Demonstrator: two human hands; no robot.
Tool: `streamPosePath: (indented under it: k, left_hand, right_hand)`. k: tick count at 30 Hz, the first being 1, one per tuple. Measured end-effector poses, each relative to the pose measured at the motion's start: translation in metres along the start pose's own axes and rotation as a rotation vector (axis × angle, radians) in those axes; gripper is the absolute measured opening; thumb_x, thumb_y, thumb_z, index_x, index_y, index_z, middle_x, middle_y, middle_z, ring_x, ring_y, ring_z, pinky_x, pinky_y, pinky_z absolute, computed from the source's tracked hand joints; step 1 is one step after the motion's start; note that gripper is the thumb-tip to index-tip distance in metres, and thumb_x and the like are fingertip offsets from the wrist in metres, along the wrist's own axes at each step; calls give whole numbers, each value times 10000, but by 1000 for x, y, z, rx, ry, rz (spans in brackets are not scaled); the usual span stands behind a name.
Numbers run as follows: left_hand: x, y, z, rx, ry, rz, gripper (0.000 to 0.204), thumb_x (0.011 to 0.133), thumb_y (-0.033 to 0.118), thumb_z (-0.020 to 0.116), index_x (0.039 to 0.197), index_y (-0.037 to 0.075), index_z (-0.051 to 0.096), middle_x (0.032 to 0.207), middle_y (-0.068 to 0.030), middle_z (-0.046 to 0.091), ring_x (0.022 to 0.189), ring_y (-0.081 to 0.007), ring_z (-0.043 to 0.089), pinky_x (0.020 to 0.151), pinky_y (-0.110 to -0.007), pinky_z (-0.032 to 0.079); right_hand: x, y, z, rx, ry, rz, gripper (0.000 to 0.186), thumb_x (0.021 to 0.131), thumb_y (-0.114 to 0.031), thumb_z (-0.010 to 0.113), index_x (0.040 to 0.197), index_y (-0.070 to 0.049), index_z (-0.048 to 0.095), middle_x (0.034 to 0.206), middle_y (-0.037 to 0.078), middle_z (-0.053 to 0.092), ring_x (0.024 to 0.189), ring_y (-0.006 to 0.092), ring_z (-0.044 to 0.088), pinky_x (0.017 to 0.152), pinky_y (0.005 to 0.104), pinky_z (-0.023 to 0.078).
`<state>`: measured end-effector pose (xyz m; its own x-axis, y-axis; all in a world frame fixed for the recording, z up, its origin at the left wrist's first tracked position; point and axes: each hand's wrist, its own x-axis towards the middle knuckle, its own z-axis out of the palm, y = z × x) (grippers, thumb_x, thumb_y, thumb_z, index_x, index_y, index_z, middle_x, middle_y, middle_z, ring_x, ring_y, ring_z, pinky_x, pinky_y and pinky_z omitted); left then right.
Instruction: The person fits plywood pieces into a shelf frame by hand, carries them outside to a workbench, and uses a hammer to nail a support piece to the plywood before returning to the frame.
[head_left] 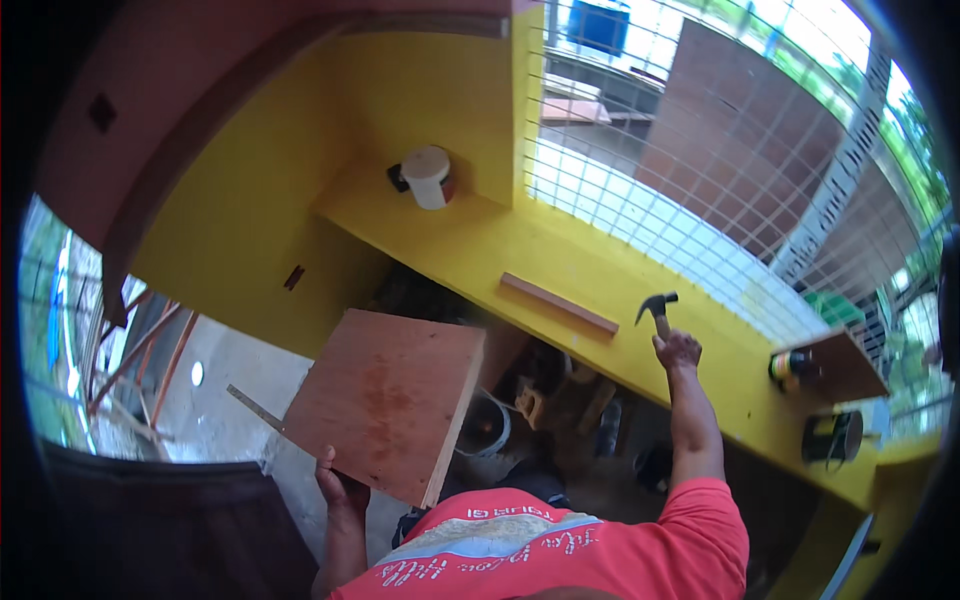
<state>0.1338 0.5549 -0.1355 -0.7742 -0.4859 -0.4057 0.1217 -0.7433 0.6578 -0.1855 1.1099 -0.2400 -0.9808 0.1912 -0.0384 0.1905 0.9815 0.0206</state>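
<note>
My left hand (342,488) grips the lower left edge of a square plywood panel (370,400) with a pale, thick side edge. Its thumb shows at the edge; the other fingers are largely hidden beneath. A thin strip (255,408) juts out past the panel's left side. My right hand (679,350) is closed around the wooden handle of a claw hammer (657,304), held over the yellow counter with its dark head up. To the left of the hammer, a narrow reddish wood strip (560,304) lies on the counter.
On the yellow counter (470,228) stand a white tub (428,177), a dark bottle (790,368) and a dark green can (832,438). Wire mesh (640,190) runs along its far side. Beneath are a bucket (483,425) and wood scraps (532,402).
</note>
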Motion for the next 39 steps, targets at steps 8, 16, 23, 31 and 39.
streamPosePath:
  k: [8,16,23,31,39]
  left_hand:
    - [-79,-20,68,-156,-61,104,734,832,309,556,1467,38,309,1425,-154,445,1289,-345,472,1075,-499,397]
    - [-98,-13,101,-178,-104,309,709,850,304,524,1466,24,309,1436,-160,435,1313,-340,448,1102,-485,369]
    - [-45,18,145,-289,-270,506,668,892,267,521,1474,26,299,1459,-162,415,1338,-334,423,1120,-510,347]
    - [2,65,195,-273,-410,781,596,915,216,576,1438,25,365,1426,-155,466,1310,-321,464,1100,-502,387]
    - [49,168,179,-375,-1006,556,711,912,492,611,1453,87,387,1423,-127,495,1314,-335,457,1042,-612,404]
  right_hand:
    - [38,53,75,2,-54,-126,478,841,-526,633,885,-52,676,878,196,696,870,367,683,778,475,530]
    - [22,38,41,-13,-5,-42,554,755,-539,727,928,-14,681,948,180,704,873,357,694,778,446,546]
    - [-38,-117,-55,1139,-315,-701,367,819,-206,732,1082,41,669,786,54,658,696,115,598,613,267,463]
    - [-174,-298,-250,1783,-731,-1003,614,761,-390,709,1148,79,622,845,39,649,766,102,578,663,270,469]
    - [-86,-346,-311,1876,-770,-936,281,807,-341,604,685,-126,470,541,-55,328,401,57,258,391,257,167]
